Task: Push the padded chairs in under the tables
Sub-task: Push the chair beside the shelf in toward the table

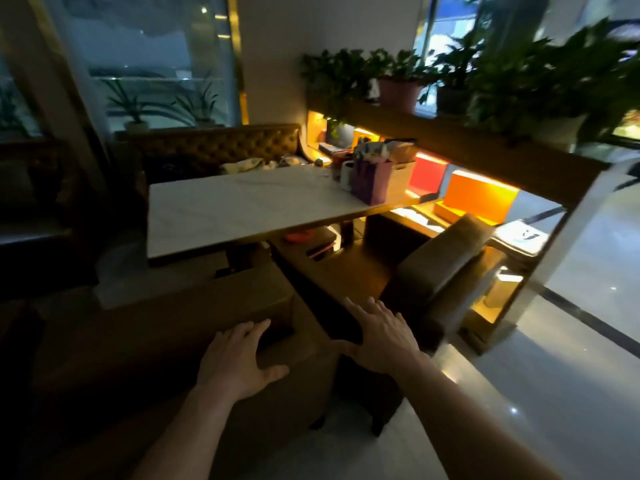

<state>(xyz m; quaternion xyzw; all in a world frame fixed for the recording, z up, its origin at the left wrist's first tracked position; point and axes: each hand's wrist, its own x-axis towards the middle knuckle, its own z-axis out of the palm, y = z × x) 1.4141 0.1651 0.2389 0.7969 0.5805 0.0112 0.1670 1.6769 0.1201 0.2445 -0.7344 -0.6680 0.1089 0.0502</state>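
A white marble-topped table (242,209) stands ahead in dim light. Two brown padded chairs face it. The nearer chair (194,317) is below me at centre-left, its backrest towards me. My left hand (239,362) hovers over that backrest's right end with fingers spread and nothing in it. The second padded chair (443,271) stands to the right, angled, its seat partly under the table. My right hand (381,334) is spread flat between the two chairs, near the second chair's backrest. Whether either hand touches a chair is unclear.
A tufted bench (214,147) lines the table's far side. Bags and boxes (374,178) crowd the table's right end. A lit wooden shelf unit (485,199) topped with potted plants (401,88) stands on the right. Glossy floor (554,393) stretches right.
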